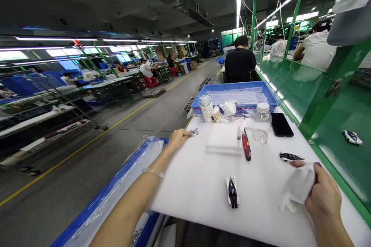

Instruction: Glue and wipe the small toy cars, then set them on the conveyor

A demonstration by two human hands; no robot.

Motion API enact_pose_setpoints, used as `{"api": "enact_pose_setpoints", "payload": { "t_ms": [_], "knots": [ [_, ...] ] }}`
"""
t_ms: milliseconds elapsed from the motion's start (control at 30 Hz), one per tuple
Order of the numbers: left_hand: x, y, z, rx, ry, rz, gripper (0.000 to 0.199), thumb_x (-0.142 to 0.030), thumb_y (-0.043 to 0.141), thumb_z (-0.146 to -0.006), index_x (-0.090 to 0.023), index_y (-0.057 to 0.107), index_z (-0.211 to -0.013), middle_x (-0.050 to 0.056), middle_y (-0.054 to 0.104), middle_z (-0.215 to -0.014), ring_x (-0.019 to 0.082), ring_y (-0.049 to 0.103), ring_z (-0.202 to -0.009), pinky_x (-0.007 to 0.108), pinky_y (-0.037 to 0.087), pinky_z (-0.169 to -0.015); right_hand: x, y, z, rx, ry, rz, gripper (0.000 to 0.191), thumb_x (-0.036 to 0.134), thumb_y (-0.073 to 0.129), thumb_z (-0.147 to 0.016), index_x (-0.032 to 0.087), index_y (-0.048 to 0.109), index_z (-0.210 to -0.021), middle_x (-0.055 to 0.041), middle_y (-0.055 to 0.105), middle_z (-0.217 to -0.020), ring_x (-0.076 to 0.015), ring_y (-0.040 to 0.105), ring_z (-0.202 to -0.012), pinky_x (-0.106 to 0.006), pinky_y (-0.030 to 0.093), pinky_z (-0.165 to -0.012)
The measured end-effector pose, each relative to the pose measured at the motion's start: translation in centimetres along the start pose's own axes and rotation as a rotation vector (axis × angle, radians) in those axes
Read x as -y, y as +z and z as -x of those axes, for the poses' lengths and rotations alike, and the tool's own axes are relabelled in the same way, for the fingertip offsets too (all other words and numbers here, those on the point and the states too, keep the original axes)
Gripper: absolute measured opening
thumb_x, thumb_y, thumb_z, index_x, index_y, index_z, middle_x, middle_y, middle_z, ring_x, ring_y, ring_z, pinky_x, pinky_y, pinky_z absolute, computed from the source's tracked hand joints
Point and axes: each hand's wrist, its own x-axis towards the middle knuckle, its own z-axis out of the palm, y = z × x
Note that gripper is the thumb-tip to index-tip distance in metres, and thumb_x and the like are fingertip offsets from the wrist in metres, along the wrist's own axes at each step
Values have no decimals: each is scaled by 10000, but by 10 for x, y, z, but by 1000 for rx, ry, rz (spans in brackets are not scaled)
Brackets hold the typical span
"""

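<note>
A long, shiny green bench [319, 139] runs beside a flat white table [191, 189]. The right hand [324, 197] pinches a thin, soft white cloth [298, 185]. The left hand [176, 140] reaches out, fingertips close together. One small white-and-black toy car [232, 193] sits near the table's front edge, untouched. A second black-and-white toy car [290, 157] lies just past the right hand. A third white-and-dark toy car [353, 137] is on the bench. It may be done, with two left. At the left fingertips lie thin dark loops [194, 132]; I can't tell if any is pinched.
</note>
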Motion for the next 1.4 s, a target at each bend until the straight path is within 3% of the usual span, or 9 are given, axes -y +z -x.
{"api": "enact_pose_setpoints", "payload": {
  "t_ms": [233, 500, 633, 800, 1000, 1100, 1233, 1333, 1400],
  "knots": [
    [4, -2, -2, 6, 127, -151, 224, -355, 614, -980, -139, 649, -1030, 79, 652, -1062, 223, 635, -983, 443, 532, -917, 17, 12, 9, 107, 331, -185, 401, 425, 664, -804, 202, 392, -611, 43, 370, -489, -83, 288, -430, -214, 280, -384],
    [-18, -2, 54, 8, 93, -282, 220, -353, 582, -990, -147, 657, -1010, 80, 658, -1023, 234, 616, -1021, 453, 495, -947, 17, 12, 9, 66, 242, -144, 434, 321, 884, -546, 199, 494, -692, 82, 401, -533, -34, 288, -437, -149, 274, -378],
    [-29, -2, 84, 56, 54, -263, 223, -255, 493, -979, -154, 687, -1022, 99, 689, -1040, 249, 628, -1008, 433, 477, -931, 14, 14, 13, 78, 245, 64, 470, 479, 875, -551, 171, 633, -810, 57, 453, -499, -50, 333, -432, -159, 250, -376],
    [-32, -8, 74, 71, 10, -151, 327, -348, 461, -829, -214, 757, -870, 96, 732, -960, 310, 662, -902, 372, 485, -811, 12, 15, 20, 206, 197, 96, 441, 504, 813, -691, 175, 521, -723, 69, 439, -479, -25, 270, -413, -163, 201, -415],
    [-41, -24, 55, 91, -18, -13, 308, -484, 537, -655, -236, 720, -660, 95, 721, -835, 335, 646, -829, 376, 478, -764, 10, 13, 16, 199, 137, 37, 477, 499, 774, -740, 193, 416, -666, 88, 349, -493, -43, 278, -454, -173, 257, -446],
    [-64, -26, 75, 51, -58, 99, 353, -537, 563, -645, -226, 723, -697, 87, 727, -840, 319, 656, -816, 372, 496, -767, 8, 9, 15, 189, 147, -8, 437, 478, 716, -788, 199, 404, -665, 88, 335, -503, -49, 262, -451, -186, 259, -441],
    [-123, -6, 132, 3, -88, 344, 413, -579, 585, -758, -214, 739, -877, 66, 730, -888, 258, 676, -847, 319, 539, -802, 19, 18, 16, 184, 45, 137, 349, 450, 729, -771, 202, 484, -766, 64, 481, -597, -50, 302, -454, -204, 237, -441],
    [-172, 20, 165, -24, -229, 1004, 267, -423, 799, -665, -189, 732, -775, 77, 703, -807, 230, 666, -788, 276, 559, -763, 45, 50, 1, 300, -161, 399, 318, 502, 640, -840, 202, 532, -842, 13, 599, -730, -69, 362, -483, -230, 283, -472],
    [-195, 34, 175, -45, -322, 1361, 289, -421, 857, -634, -191, 735, -758, 68, 678, -769, 203, 646, -750, 251, 561, -724, 64, 80, -23, 325, -456, 597, 291, 495, 579, -870, 207, 537, -853, -7, 593, -753, -116, 458, -582, -262, 379, -565]
  ]
}}
